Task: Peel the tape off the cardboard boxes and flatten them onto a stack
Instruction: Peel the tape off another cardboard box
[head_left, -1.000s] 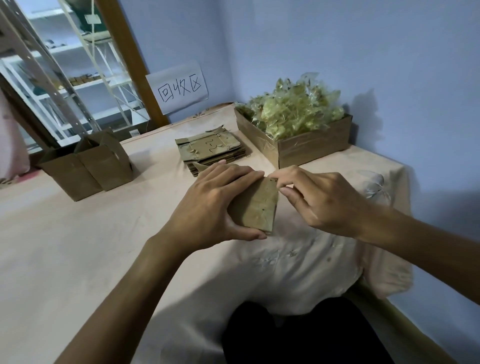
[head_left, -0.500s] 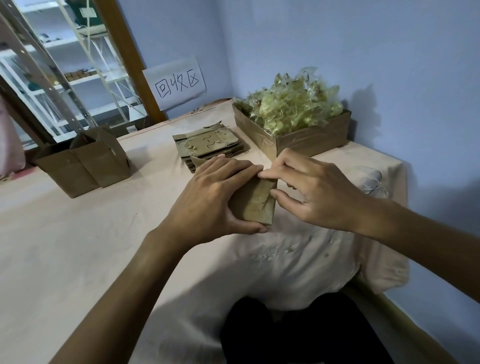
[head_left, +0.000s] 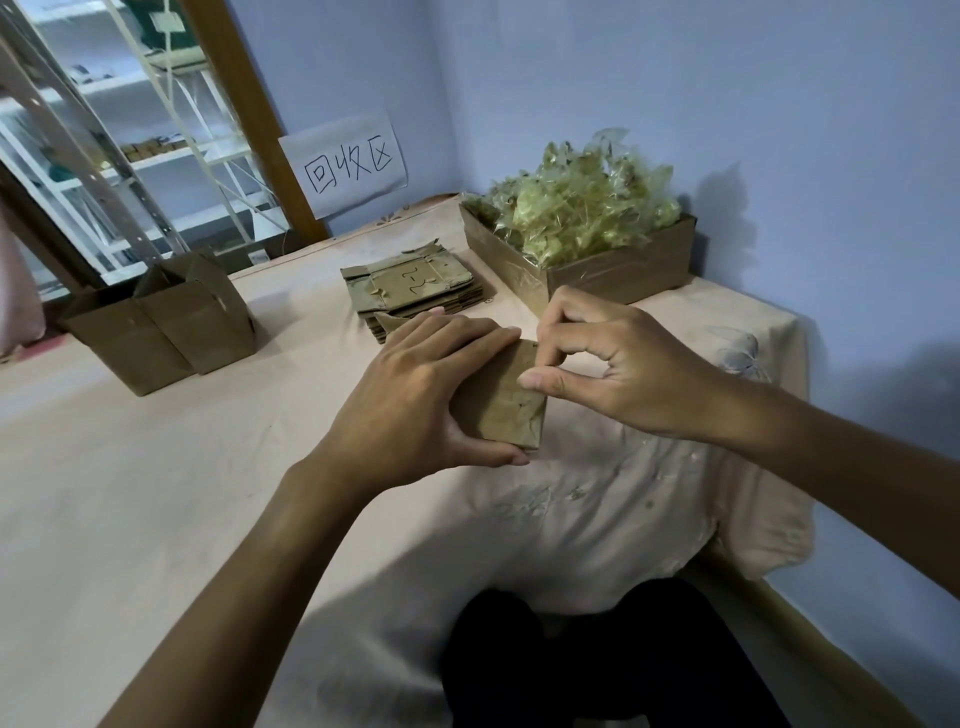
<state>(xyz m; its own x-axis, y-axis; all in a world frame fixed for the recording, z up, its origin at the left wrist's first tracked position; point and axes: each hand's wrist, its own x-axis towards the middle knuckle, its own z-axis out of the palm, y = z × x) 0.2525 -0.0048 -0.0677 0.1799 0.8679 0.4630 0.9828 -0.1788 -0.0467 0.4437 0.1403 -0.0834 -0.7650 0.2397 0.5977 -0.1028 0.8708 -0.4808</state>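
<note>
A small brown cardboard box (head_left: 506, 408) sits at the middle of the cloth-covered table. My left hand (head_left: 415, 400) grips it from the left, fingers over its top and thumb under its near edge. My right hand (head_left: 602, 364) is at the box's right top edge, thumb and forefinger curled and pinching there; the tape itself is too thin to make out. Behind the box lies a stack of flattened boxes (head_left: 415, 286).
Two upright cardboard boxes (head_left: 166, 325) stand at the left of the table (head_left: 156, 493). At the back right, a cardboard tray (head_left: 618, 273) is heaped with crumpled clear tape (head_left: 576, 208). A paper sign (head_left: 350, 163) leans against the wall.
My right hand has lifted its fingers off the box top and now pinches at the top right edge. The left hand keeps its grip on the box.
</note>
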